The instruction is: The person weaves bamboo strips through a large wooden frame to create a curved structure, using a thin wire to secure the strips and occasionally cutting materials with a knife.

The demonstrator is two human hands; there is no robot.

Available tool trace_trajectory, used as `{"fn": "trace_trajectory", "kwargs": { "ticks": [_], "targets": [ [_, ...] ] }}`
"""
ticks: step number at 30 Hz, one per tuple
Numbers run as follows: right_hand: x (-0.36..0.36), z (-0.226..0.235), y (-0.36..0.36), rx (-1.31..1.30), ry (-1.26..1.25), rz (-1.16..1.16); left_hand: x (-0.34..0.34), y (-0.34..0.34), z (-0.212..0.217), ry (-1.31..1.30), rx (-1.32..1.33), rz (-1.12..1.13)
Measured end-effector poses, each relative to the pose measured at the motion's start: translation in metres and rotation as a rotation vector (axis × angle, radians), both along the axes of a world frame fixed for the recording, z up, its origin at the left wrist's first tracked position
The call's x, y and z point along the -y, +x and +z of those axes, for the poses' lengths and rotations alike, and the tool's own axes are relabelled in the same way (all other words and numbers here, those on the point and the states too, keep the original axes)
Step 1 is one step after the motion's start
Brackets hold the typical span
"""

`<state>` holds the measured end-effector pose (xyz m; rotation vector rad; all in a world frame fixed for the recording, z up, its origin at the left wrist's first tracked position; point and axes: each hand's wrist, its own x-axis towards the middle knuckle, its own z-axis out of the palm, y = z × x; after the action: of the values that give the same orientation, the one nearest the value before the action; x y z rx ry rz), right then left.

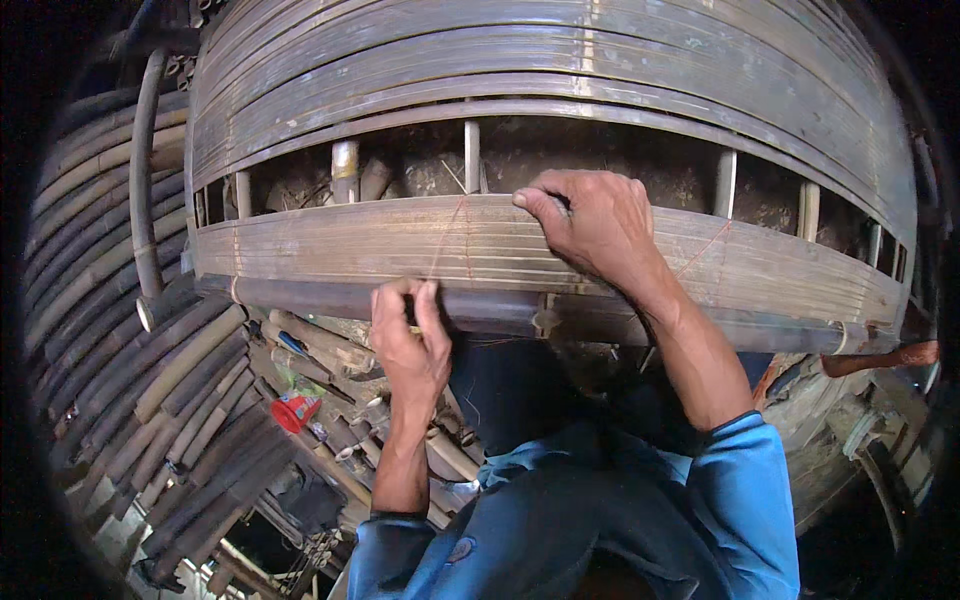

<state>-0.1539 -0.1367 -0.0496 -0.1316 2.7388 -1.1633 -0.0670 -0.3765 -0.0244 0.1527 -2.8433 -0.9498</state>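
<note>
Head view, slats (pixel 510 245) beneath right grip (pixel 600 222)

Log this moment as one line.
left hand: at lower end of thread | right hand: at far edge of front slats | poles: at left

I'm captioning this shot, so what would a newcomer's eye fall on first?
Probably the wide slatted panel stretching across the upper part, with the right hand over its near slats and the left hand at its near edge. Then perhaps the bright red object at lower left, beside the many poles.
</note>
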Motion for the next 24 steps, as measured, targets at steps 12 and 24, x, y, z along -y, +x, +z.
{"fn": "trace_trajectory", "kwargs": {
  "ticks": [12,24],
  "targets": [
    [0.000,-0.021,0.002,-0.128,-0.027,0.073,-0.034,-0.013,0.030,0.626,-0.032,-0.160],
    [-0.001,-0.020,0.002,-0.119,-0.047,0.070,-0.030,-0.010,0.001,1.342,-0.087,0.071]
  ]
}}
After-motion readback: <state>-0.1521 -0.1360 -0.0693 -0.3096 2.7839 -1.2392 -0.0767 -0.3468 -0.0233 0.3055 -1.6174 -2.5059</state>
